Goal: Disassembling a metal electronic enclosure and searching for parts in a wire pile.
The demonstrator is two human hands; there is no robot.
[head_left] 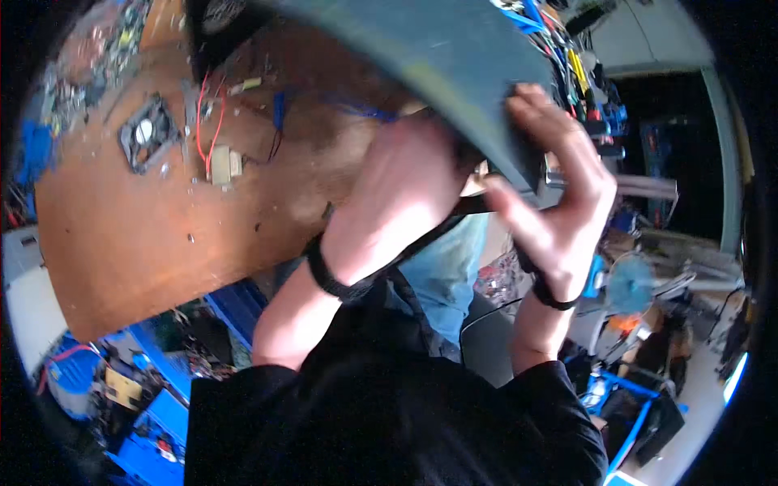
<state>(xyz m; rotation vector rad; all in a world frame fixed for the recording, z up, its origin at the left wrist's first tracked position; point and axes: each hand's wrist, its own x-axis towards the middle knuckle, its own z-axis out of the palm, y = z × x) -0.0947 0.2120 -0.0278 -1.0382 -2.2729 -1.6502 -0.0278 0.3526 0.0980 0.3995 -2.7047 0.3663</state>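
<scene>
Black fan (148,136) on counter (138,235), left | left hand (409,174): fingers hidden behind near edge of dark panel (478,73), grip can't tell | dark panel: tilted, beyond left hand, left of right hand (571,178) | right hand: at panel's right end, thumb and fingers wide apart, contact unclear

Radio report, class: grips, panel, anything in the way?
Left grip partly behind dark panel. Right grip spread at panel's near corner. On table, clear of both: fan, red wires.

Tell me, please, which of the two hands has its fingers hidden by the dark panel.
The left hand: its fingers are out of sight behind the dark panel, whereas the right hand shows fingers in plain view.
</scene>
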